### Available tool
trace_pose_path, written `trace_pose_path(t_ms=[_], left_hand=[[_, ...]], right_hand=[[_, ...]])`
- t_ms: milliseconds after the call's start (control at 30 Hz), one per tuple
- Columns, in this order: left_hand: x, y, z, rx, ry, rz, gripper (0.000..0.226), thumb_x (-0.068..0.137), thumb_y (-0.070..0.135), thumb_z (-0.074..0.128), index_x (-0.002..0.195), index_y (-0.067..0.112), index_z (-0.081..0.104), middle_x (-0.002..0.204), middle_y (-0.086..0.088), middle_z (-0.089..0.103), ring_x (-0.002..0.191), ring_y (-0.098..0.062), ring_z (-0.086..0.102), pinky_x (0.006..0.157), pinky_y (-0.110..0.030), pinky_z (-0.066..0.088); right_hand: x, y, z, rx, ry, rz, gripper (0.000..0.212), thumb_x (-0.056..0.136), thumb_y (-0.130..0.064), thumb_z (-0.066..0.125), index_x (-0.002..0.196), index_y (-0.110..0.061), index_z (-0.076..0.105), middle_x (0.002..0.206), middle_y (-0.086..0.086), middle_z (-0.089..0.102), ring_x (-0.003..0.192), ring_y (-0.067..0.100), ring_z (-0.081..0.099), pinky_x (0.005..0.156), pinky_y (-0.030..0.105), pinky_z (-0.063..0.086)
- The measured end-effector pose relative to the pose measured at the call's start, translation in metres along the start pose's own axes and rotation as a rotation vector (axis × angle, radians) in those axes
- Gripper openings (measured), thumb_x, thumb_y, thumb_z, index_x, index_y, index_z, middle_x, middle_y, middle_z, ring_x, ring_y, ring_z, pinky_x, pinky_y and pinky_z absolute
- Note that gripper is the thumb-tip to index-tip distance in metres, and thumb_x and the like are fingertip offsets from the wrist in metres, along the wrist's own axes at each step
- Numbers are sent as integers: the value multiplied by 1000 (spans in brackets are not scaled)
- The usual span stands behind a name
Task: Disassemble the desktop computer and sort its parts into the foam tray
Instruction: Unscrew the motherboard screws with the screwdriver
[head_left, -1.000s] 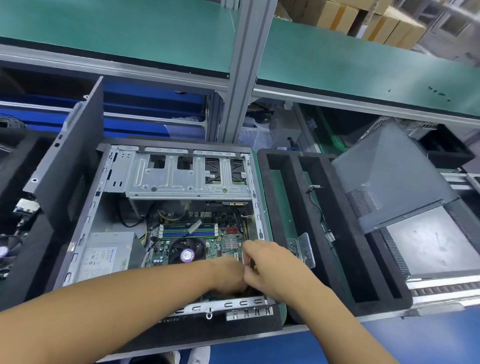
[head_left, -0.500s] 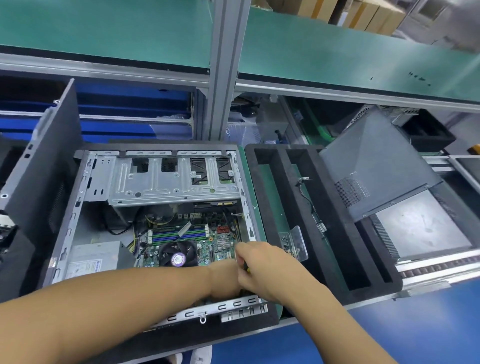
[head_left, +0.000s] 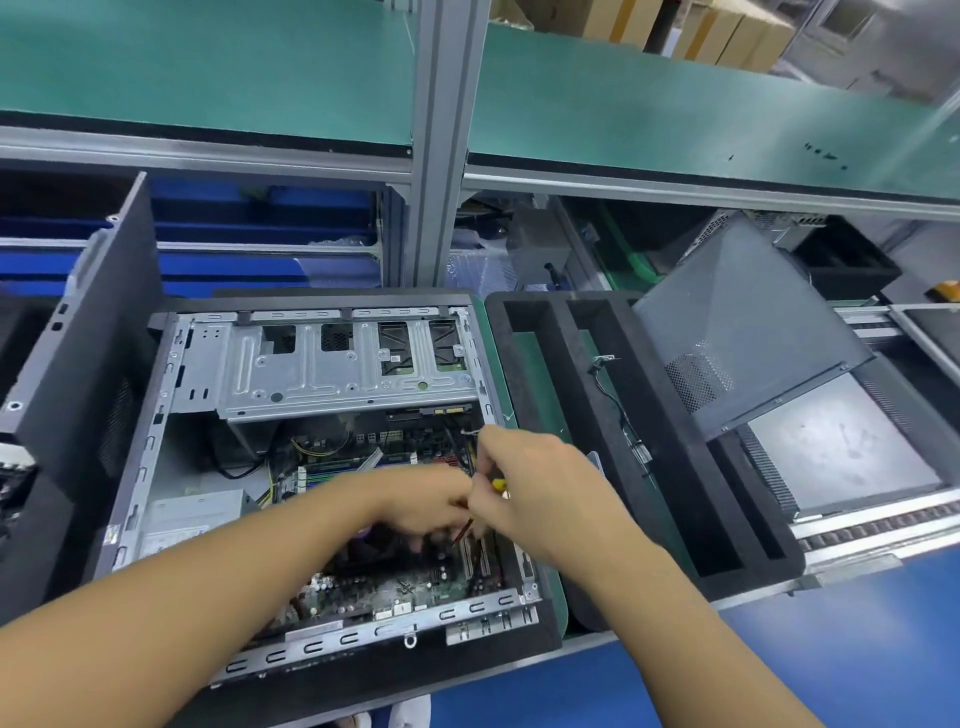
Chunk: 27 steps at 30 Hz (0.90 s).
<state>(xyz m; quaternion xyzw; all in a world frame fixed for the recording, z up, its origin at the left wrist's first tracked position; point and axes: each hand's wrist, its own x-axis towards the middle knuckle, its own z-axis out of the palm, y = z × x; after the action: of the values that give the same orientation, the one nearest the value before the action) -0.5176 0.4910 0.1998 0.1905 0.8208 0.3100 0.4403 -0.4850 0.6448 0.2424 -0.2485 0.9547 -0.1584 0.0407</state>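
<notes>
The open desktop case (head_left: 156, 467) lies on its side with its drive cage (head_left: 343, 374) at the far end and the motherboard (head_left: 395, 587) showing below. Both my hands are inside it, over the right part of the board. My right hand (head_left: 540, 488) grips a screwdriver (head_left: 464, 530) with a yellow handle, its thin shaft angled down towards the expansion slots. My left hand (head_left: 431, 499) meets it from the left, fingers curled at the shaft. The tip is hidden by fingers. The black foam tray (head_left: 556, 395) lies just right of the case.
A grey power supply (head_left: 192, 514) sits in the case's left corner. A thin cable (head_left: 618, 410) lies on the foam tray. A grey side panel (head_left: 743, 322) leans at the right, a dark panel (head_left: 88, 338) stands at the left. A metal post (head_left: 441, 145) rises behind.
Both hands have shifted a little further into the case, away from its near rail. My left wrist now covers the cooler fan. The view has also tilted.
</notes>
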Motion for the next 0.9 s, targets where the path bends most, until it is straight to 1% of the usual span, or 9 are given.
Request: trace_pose_path(t_ms=[133,233,300,467,600,700,767,833,900], left_hand=[[1,-20,-45,-112,34,188,16,99,3,46,94,10,60,68,0,60,50,-10,53,46,-25,49],[17,-1,-67,-209,411,283,25,98,4,46,86,19,63,65,-1,63,47,-19,60,47,-30,54],[41,19,-69,-182,512,292,24,97,3,46,86,16,64,72,-7,66,52,-22,63,52,-35,58],[101,53,-49,-35,511,163,24,95,-2,43,93,4,66,86,-14,69,57,-15,57,50,-18,48],[156,73,-18,263,314,47,31,91,-8,44,101,8,69,98,-11,70,89,-28,66,68,-30,54],[199,77,9,515,222,-29,33,83,-14,45,71,16,53,68,-6,45,66,-31,45,53,-29,41],[226,73,23,624,199,-48,32,80,-15,45,62,12,43,64,-5,32,62,-32,50,54,-31,37],[253,67,33,698,170,-56,20,82,-14,47,77,2,57,72,-9,45,87,-33,67,68,-40,52],[278,65,41,770,149,-48,23,84,-12,48,94,3,61,97,-12,59,100,-33,66,74,-42,53]], right_hand=[[2,5,-27,65,191,43,19,85,-28,60,76,-21,44,61,-5,48,57,16,44,52,35,37],[6,17,-45,141,424,129,20,84,-24,65,74,-18,48,56,-3,48,53,15,44,49,31,36],[10,28,-55,141,528,197,21,86,-26,65,76,-17,48,57,-3,49,54,16,46,48,31,36],[-3,65,-61,-8,547,384,21,88,-28,63,80,-16,48,62,-4,52,59,19,51,50,32,41],[-36,102,-48,-9,516,582,24,89,-29,62,78,-16,45,61,-4,51,59,20,51,50,31,41],[-61,125,-36,2,454,721,25,91,-34,61,80,-18,45,64,-3,53,60,22,53,52,36,47],[-78,137,-29,18,400,786,24,92,-36,58,80,-20,45,66,-4,54,60,20,54,52,36,47],[-94,148,-23,44,387,843,25,92,-38,57,78,-23,43,66,-4,54,58,18,52,49,35,44],[-107,157,-17,76,387,891,26,92,-40,56,77,-25,41,63,-3,52,54,17,48,46,33,41]])
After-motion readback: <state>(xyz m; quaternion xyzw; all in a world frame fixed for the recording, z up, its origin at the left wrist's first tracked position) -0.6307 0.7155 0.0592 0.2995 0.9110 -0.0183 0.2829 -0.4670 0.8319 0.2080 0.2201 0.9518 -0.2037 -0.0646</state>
